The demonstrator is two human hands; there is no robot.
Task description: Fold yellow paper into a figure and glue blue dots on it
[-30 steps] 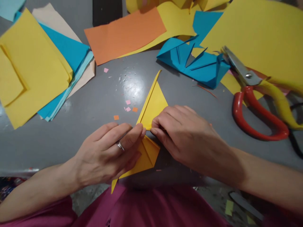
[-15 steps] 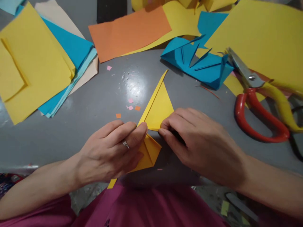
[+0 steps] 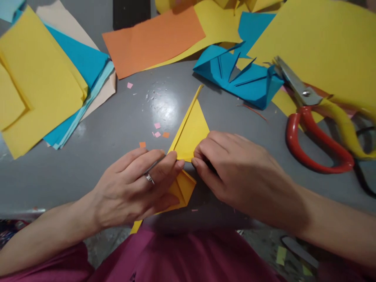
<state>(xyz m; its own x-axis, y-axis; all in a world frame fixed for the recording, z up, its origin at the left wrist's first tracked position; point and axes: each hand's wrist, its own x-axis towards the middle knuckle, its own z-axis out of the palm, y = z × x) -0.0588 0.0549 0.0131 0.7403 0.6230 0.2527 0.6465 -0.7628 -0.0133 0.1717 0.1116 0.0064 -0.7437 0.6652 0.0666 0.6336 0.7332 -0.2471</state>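
- Left hand (image 3: 138, 188) and right hand (image 3: 241, 172) both pinch the folded yellow paper (image 3: 190, 133) at its middle crease.
- Right fingertips have slid back leftward; the hands nearly touch, firming the crease.

Legible text, labels, numbers: none resolved. The folded yellow paper (image 3: 190, 133) has plain faces. The scissors (image 3: 305, 94), to its right, show no brand mark. The magenta shirt (image 3: 190, 254), below the paper, has a small dark print at the frame edge, cut off and unreadable.
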